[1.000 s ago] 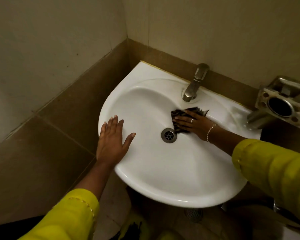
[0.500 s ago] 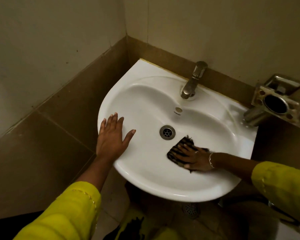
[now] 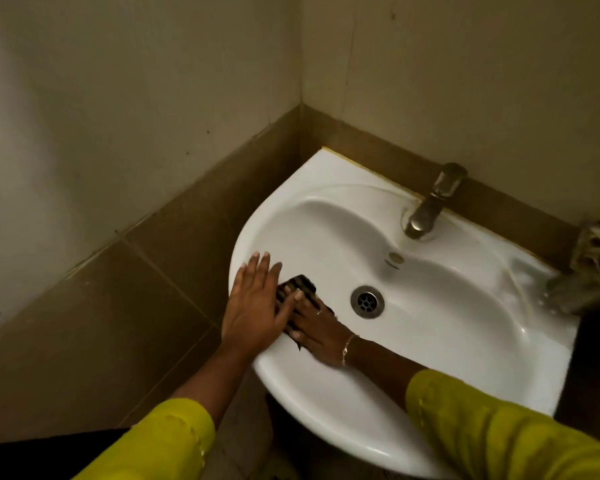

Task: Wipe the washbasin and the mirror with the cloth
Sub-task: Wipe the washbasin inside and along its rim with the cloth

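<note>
Cloth [image 3: 300,289], dark and striped: lies on the inner wall of the white washbasin [image 3: 447,344], left of the drain [image 3: 367,301], just under the basin's edge.

Head view. Right hand [image 3: 317,332] lies flat on the cloth, fingers [image 3: 302,303] straight and spread, pressing it to the porcelain. Bracelet [image 3: 347,348] at the wrist. Left hand [image 3: 253,306] sits farther left of the drain, palm down on the basin's edge, fingers straight and close together, holding nothing. Its thumb side overlaps the cloth and the right fingertips. Tap [image 3: 430,202] stands behind the drain on the back ledge. Metal holder [image 3: 596,247] far right of the drain, cut off by the frame edge.
</note>
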